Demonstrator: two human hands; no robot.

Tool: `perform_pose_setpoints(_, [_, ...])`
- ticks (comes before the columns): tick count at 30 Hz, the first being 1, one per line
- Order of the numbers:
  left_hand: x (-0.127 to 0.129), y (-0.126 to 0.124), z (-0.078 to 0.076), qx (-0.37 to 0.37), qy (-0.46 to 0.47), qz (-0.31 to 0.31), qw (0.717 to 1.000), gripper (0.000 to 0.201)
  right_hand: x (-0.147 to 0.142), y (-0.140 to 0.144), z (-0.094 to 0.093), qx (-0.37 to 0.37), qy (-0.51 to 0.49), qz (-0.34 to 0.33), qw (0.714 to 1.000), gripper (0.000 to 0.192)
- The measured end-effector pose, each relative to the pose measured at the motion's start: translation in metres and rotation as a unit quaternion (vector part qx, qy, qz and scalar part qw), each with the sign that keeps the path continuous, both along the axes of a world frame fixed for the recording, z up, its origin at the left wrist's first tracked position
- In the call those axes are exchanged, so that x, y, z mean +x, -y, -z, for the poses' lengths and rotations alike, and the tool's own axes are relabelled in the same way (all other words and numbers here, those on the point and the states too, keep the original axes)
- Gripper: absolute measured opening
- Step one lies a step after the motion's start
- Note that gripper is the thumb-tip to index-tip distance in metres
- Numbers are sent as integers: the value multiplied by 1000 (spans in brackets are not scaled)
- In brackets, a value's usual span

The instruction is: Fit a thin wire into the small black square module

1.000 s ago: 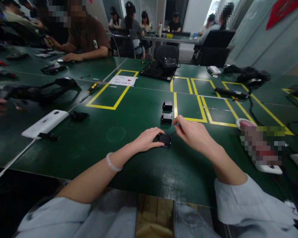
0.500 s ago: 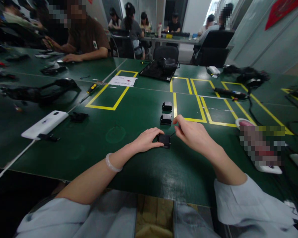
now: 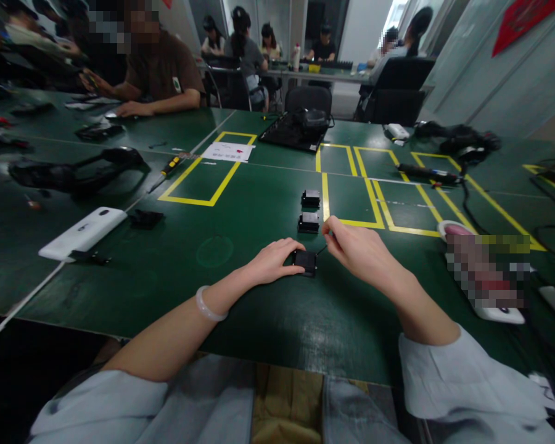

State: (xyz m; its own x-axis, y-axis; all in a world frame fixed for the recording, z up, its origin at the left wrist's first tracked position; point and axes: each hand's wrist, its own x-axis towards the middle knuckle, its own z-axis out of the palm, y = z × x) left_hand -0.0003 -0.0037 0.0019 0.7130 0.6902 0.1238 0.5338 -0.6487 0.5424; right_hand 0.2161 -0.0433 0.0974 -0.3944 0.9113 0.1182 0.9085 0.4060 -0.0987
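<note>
A small black square block (image 3: 307, 263) lies on the green table before me. My left hand (image 3: 277, 259) is closed on its left side, thumb and fingers against the edges. My right hand (image 3: 356, 246) is closed in a pinch around a thin dark rod (image 3: 322, 250), whose visible end reaches the block's upper right edge. Most of that rod is hidden by the fingers, so its kind does not show. Just beyond the block stand two similar black pieces, a nearer one (image 3: 309, 222) and a farther one (image 3: 311, 198).
On the left lie a white power bank (image 3: 83, 233) with a cable, a yellow-black screwdriver (image 3: 171, 165) and a black frame-like device (image 3: 81, 171). A black tray (image 3: 282, 132) sits at the back. A phone-shaped object (image 3: 483, 274) is right; a person (image 3: 166, 74) sits across.
Almost nothing differs. Both hands hold the same places at the block, with only a very slight shift of the whole view.
</note>
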Motion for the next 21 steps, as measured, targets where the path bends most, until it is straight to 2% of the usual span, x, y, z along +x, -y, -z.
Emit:
perform_pose_setpoints(3, [0, 0, 1, 0, 1, -1, 1000, 37, -1, 0, -1, 6, 0, 6, 1000, 19])
perform_pose_setpoints(7, [1, 0, 1, -2, 1, -3, 1000, 38, -2, -1, -1, 6, 51, 40, 998, 33])
perform_pose_setpoints(10, [1, 1, -1, -5, 1, -6, 1000, 39, -3, -2, -1, 2, 79, 52, 995, 36])
perform_pose_setpoints(17, [1, 2, -2, -5, 0, -8, 1000, 39, -4, -1, -1, 0, 80, 50, 996, 34])
perform_pose_setpoints(21, [1, 1, -1, -4, 1, -5, 1000, 39, -4, -1, -3, -4, 75, 56, 996, 40])
